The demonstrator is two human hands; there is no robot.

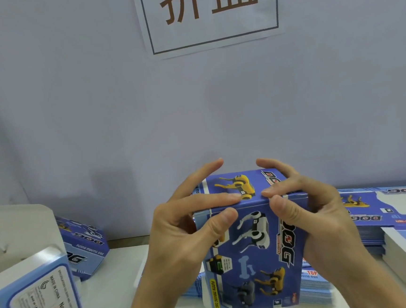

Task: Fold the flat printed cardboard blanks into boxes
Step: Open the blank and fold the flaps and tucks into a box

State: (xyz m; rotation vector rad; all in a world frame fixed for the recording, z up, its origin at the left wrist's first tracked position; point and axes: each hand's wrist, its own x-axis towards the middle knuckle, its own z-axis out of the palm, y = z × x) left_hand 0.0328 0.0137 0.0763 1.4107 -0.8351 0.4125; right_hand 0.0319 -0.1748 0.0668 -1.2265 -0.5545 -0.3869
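Observation:
A blue printed box (252, 252) with robot-dog pictures stands upright in the middle, held in front of me. My left hand (179, 232) grips its upper left corner, thumb on the front face and fingers lying over the top flap. My right hand (310, 208) grips the upper right corner the same way, its fingertips meeting the left ones on the top edge. Beneath and to the right lies a stack of flat blue blanks (314, 289).
A folded box with an open white flap (32, 286) stands at the near left, another blue box (85, 247) behind it. More flat blanks (398, 213) pile up on the right. A white wall with a paper sign (209, 13) rises just behind the table (117, 279).

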